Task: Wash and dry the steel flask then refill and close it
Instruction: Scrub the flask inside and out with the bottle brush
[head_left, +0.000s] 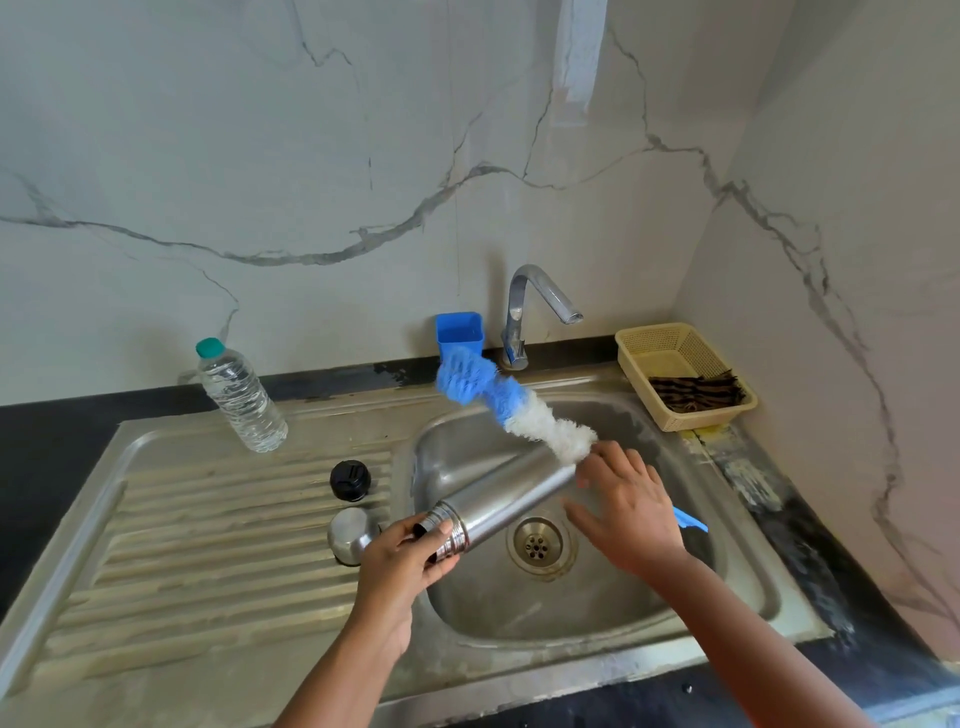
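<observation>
The steel flask (506, 499) lies tilted over the sink bowl (597, 597), its open threaded mouth toward me. My left hand (402, 558) grips it at the neck. My right hand (626, 506) holds a bottle brush (511, 402) with blue and white bristles; its blue handle end sticks out behind the hand. The bristle head points up and left, above the flask's base. On the ribbed drainboard (208, 530) stand the black stopper (350, 479) and the steel cup lid (352, 534), upside down.
A clear water bottle (240, 397) with a green cap stands at the back left of the drainboard. A chrome tap (535, 306) and a blue holder (460, 332) sit behind the sink. A beige basket (685, 371) holding a dark cloth is at the back right.
</observation>
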